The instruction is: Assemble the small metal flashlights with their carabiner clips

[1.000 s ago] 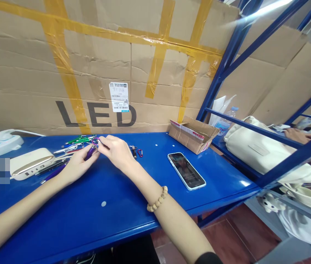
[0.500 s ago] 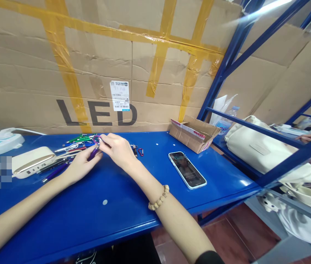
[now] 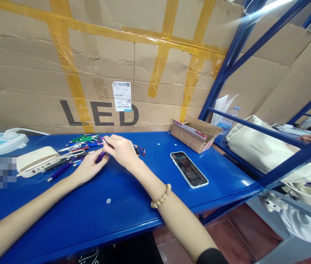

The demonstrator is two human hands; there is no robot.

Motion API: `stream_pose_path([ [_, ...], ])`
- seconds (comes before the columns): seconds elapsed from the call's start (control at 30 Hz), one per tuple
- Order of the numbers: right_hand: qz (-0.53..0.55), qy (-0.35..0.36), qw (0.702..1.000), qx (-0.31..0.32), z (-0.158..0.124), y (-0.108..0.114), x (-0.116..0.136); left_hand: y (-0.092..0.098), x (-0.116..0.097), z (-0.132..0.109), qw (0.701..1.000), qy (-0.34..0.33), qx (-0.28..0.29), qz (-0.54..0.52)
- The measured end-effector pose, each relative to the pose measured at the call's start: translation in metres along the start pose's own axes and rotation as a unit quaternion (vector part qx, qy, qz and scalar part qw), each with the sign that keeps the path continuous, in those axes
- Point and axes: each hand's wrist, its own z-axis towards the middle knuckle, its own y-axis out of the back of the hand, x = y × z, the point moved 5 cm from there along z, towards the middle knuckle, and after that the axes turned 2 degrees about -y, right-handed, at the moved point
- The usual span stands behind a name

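Observation:
My left hand (image 3: pixel 88 167) is curled around a short purple pen barrel (image 3: pixel 100 157), whose lower end shows below the fingers. My right hand (image 3: pixel 120 150) pinches a small magenta carabiner ring (image 3: pixel 100 140) at the barrel's upper end, and the fingertips hide part of it. Both hands are close together over the blue metal table (image 3: pixel 95 216). A loose pile of pens (image 3: pixel 82 145) lies just left of them. Past my right hand sits a small black keychain light (image 3: pixel 137 150) with a red carabiner (image 3: pixel 143 151).
A smartphone (image 3: pixel 188 169) lies right of my hands, and an open cardboard box (image 3: pixel 195 135) stands behind it. A cream power bank (image 3: pixel 37 161) and a white device (image 3: pixel 5 143) sit left. Another person's hand (image 3: pixel 306 138) shows beyond the blue shelf frame.
My hands and the purple barrel have shifted slightly right, and the barrel tilts a little more. The whole view has also drifted slightly.

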Motion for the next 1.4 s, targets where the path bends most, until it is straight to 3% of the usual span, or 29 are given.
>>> stream_pose_path([
  [0.3,-0.011,-0.007,1.0,0.009,-0.001,0.0,0.001,0.007,-0.011,-0.001,0.999,-0.007,-0.04,-0.014],
  [0.7,-0.005,0.001,1.0,0.016,-0.001,-0.001,0.002,0.011,-0.01,-0.003,0.996,0.013,-0.082,-0.028],
  [1.4,-0.011,0.006,1.0,0.008,-0.001,0.001,0.003,0.011,-0.008,-0.002,0.997,0.004,-0.08,-0.004],
])
